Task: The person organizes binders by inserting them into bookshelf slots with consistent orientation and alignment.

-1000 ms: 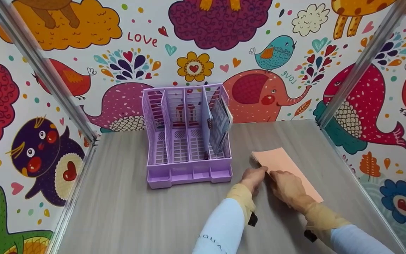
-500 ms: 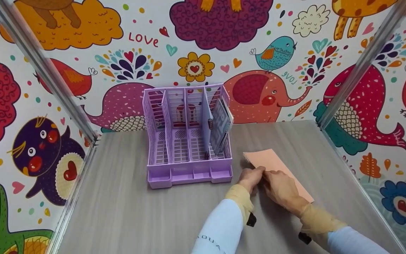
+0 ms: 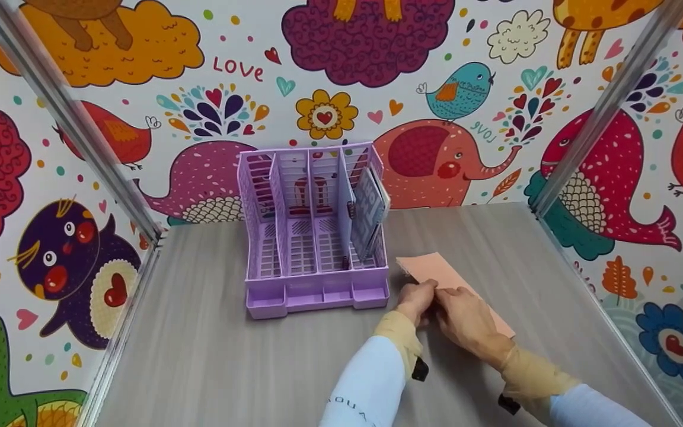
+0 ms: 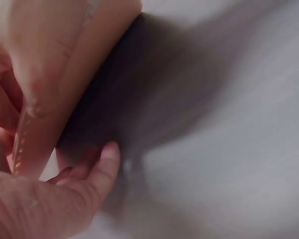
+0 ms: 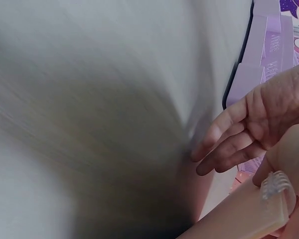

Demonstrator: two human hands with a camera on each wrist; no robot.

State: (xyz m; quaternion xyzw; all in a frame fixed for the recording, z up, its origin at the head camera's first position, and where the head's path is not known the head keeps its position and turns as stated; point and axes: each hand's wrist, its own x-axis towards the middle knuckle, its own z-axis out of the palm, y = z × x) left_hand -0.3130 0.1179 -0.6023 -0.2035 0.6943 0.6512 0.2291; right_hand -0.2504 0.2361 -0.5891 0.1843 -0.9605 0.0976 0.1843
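Observation:
A peach-coloured spiral notebook [image 3: 445, 270] is held at an angle above the grey table, just right of the purple file holder [image 3: 316, 284]. My left hand [image 3: 415, 301] pinches its near left edge. Beside it, my right hand [image 3: 466, 317] grips the same edge, a little further to the right. In the right wrist view a clear coil binding [image 5: 276, 188] shows at the edge of the notebook, close to the fingers. The left wrist view has the peach cover [image 4: 97, 47] among the fingers. The hands partly hide the notebook's near side.
Several compartments divide the holder, and blue-grey notebooks [image 3: 368, 216] lean in its rightmost one. Small trays run along its front. Metal frame posts [image 3: 602, 112] and cartoon-printed walls [image 3: 246, 107] enclose the table [image 3: 211, 350].
Both hands have shifted left with the notebook, bringing it nearer the file holder's right side. The hands keep hold of it throughout. The holder and its notebooks stay put.

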